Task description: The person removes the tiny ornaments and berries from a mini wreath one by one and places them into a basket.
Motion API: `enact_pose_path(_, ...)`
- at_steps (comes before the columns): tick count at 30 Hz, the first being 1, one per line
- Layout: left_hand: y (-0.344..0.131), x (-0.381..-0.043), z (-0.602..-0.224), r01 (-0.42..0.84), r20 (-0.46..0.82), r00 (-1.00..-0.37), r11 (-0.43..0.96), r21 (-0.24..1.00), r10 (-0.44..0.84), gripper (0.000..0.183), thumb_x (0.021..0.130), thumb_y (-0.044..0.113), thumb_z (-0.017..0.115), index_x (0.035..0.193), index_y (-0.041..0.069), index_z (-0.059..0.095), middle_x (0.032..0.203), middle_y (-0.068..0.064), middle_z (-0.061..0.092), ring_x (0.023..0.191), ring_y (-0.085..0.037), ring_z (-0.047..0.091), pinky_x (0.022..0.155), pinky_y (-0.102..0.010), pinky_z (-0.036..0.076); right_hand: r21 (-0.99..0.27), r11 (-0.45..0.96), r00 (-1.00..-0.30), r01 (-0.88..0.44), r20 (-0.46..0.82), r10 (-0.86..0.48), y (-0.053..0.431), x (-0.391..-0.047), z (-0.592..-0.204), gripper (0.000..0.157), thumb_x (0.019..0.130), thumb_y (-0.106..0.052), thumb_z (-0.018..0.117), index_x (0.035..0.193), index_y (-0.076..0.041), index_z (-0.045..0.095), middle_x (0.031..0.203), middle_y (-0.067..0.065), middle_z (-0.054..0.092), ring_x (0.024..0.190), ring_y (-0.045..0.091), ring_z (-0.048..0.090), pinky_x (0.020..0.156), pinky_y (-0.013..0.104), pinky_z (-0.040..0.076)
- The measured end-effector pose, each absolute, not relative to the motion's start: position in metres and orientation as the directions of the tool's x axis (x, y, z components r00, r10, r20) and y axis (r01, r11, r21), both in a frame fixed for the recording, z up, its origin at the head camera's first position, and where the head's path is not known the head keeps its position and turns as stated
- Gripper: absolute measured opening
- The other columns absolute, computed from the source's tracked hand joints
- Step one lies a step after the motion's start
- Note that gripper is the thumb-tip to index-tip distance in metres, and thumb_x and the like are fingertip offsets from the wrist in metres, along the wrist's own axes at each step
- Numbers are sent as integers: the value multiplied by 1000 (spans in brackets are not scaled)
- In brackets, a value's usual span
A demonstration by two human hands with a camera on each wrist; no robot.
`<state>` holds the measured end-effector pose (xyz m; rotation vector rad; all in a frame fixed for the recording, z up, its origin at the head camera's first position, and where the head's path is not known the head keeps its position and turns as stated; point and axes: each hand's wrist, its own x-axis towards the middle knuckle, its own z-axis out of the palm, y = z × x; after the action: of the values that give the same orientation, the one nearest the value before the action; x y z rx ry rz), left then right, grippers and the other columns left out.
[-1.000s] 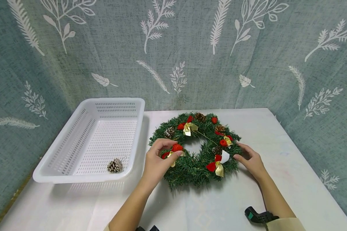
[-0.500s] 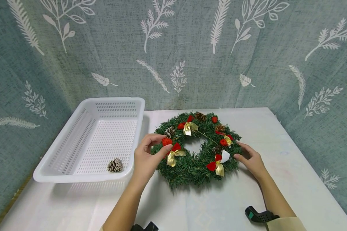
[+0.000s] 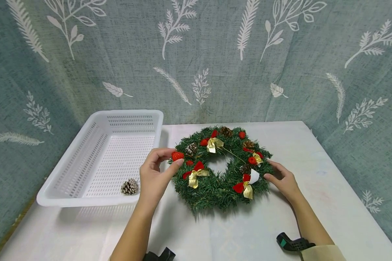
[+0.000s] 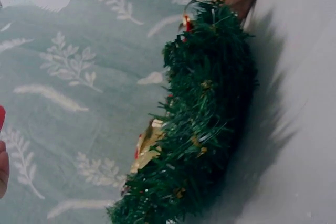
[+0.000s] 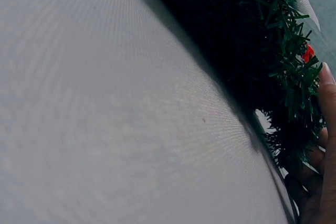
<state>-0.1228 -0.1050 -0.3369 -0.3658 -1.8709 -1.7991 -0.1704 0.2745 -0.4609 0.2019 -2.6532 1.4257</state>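
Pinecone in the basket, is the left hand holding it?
No, the pinecone lies in the basket, while the left hand pinches a red berry.

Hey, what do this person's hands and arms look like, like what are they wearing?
The left hand and right hand are bare, without gloves. The right arm has a cream sleeve and a curved black device with a green patch. Another black device shows partly by the left forearm.
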Motion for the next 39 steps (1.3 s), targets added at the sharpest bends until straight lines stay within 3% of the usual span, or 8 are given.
enact_pose_path(5,-110,-124,-335,517,526,-829,97,851,-192,25,75,-9,73,98,-4,64,98,-3,60,95,-13,55,88,-19,45,-814,553,-983,-176,175,-55,274,-169,-460,53,90,-19,65,137,-1,47,139,24,46,124,39,43,97,34,40)
enact_pose_path(12,-119,-126,-334,541,554,-802,122,832,-224,25,75,-10,72,98,-8,63,97,-1,61,93,-11,57,88,-19,46,-828,534,-985,-170,166,-57,274,-170,-461,55,89,-19,65,138,-3,46,139,24,45,125,40,42,100,55,36)
enact_pose_path(19,-129,-128,-331,557,554,-783,76,827,-283,28,75,-13,71,100,-16,60,94,3,59,88,-10,58,87,-20,47,-830,529,-984,-174,168,-61,275,-170,-461,55,89,-19,65,138,-2,46,139,26,44,125,43,41,100,57,36)
enact_pose_path(27,-141,-132,-331,572,540,-759,25,820,-362,29,73,-14,72,100,-14,61,92,-1,60,86,-13,60,83,-18,49,-829,531,-984,-173,165,-64,275,-170,-460,55,89,-20,65,138,-2,45,138,27,44,125,44,42,100,57,36)
enact_pose_path(29,-144,-133,-331,569,532,-759,15,822,-376,29,74,-13,72,101,-12,62,92,-1,60,86,-13,60,82,-19,49,-827,534,-984,-173,165,-62,276,-170,-460,55,90,-20,65,138,-3,46,138,26,45,125,43,42,100,54,37)
enact_pose_path(35,-152,-134,-330,553,505,-754,9,833,-421,27,75,-10,73,100,-6,65,91,-1,62,86,-14,60,81,-18,50,-820,547,-985,-168,163,-58,276,-170,-461,54,90,-20,65,138,-5,47,138,23,47,125,40,44,93,17,38)
enact_pose_path(37,-155,-134,-330,543,495,-751,17,840,-437,27,75,-8,74,100,-4,66,91,-1,62,86,-14,60,82,-19,50,-822,544,-985,-168,162,-58,276,-170,-461,54,90,-20,65,138,-4,47,138,23,47,125,40,44,95,21,39)
enact_pose_path(39,-157,-135,-330,540,484,-749,6,841,-453,27,75,-8,74,101,-4,66,90,-1,62,85,-15,60,83,-20,50,-821,546,-985,-166,159,-60,275,-170,-461,54,90,-21,65,138,-4,46,138,23,47,125,40,44,99,35,41)
